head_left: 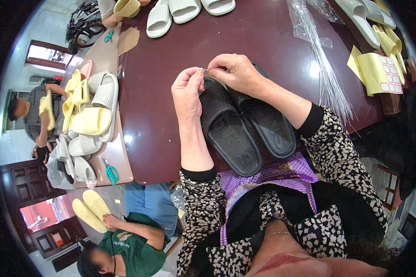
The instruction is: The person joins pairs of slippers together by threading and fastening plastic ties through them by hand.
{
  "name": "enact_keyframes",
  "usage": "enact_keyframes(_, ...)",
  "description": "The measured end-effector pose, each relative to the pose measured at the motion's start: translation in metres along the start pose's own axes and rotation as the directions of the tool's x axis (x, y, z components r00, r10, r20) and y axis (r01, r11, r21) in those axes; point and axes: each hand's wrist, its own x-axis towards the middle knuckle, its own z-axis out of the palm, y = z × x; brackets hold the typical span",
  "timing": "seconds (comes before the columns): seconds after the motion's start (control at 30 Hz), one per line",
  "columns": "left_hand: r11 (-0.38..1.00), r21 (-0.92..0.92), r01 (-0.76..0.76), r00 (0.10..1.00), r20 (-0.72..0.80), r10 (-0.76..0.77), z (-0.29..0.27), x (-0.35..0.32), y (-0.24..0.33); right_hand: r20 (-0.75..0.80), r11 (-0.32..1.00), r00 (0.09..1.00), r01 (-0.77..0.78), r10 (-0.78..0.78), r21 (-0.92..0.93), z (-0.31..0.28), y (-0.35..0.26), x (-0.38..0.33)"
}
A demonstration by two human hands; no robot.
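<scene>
The 2 black slippers [245,124] lie side by side on the dark red worktop [263,32], right in front of the person, with their heels close to the near edge. Both hands are at the toe end of the pair. The left hand [188,92] has its fingers pinched together on a tiny thin thing, maybe a bit of wire or a tag pin, too small to tell for sure. The right hand [238,71] is pinched on the other end of it, and its palm rests on the top of the right slipper.

To do this bit well, I think the hands should stay close together, pull gently, and keep the slippers lying flat so the pair does not slide apart.

A bundle of thin clear ties [326,74] lies to the right, well apart from the hands. Yellow sticker sheets [379,74] sit further right. 3 white slippers [185,11] lie at the far edge. To the left, on a lighter worktop, is a heap of yellow and grey slippers [90,115] and teal scissors [111,173]. Another person in a green top [134,244] sits low on the left holding a yellow pair [91,210].
</scene>
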Motion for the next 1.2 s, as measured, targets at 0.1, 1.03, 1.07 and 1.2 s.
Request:
enact_keyframes(0.1, 1.0, 0.022, 0.018, 1.0, -0.01, -0.018, -0.001, 0.0, 0.0, 0.014, 1.0, 1.0, 0.001, 0.0, -0.023, -0.001, -0.002, 0.0)
enact_keyframes(1.03, 0.984, 0.179, -0.008, 0.995, -0.095, 0.025, -0.042, 0.027, -0.012, 0.155, 0.97, 0.982, -0.068, 0.106, -0.234, -0.066, -0.026, -0.044)
enact_keyframes(1.07, 0.982, 0.189, -0.003, 0.995, -0.095, 0.021, -0.045, 0.029, -0.014, 0.148, 0.968, 0.983, -0.071, 0.109, -0.241, -0.066, -0.029, -0.054)
enact_keyframes(1.2, 0.958, 0.286, 0.006, 0.987, -0.158, 0.041, -0.05, 0.033, -0.016, 0.361, 0.938, 0.893, -0.157, 0.269, -0.31, -0.048, -0.035, -0.074)
